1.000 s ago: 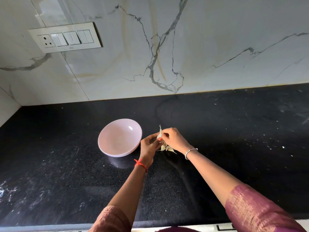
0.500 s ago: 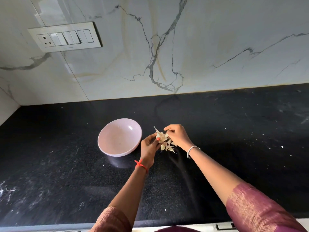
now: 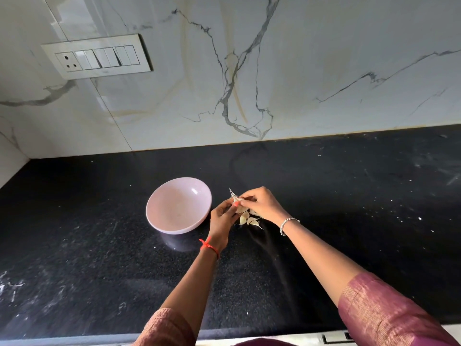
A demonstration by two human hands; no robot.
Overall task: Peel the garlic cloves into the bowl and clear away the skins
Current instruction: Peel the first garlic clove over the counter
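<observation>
Head view: right hand (image 3: 265, 205) back beside left hand (image 3: 221, 219), both pinching garlic clove (image 3: 234, 196)

glossy bowl (image 3: 178, 206), speckled stone counter (image 3: 99, 245) (polished)

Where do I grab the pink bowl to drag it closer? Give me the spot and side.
Pinch the bowl at its rim, thumb inside, fingers under the flared outer wall. Come from its near-left side: the left hand and the garlic cloves crowd its right. It stands upright and looks empty, so one hand should manage.
</observation>
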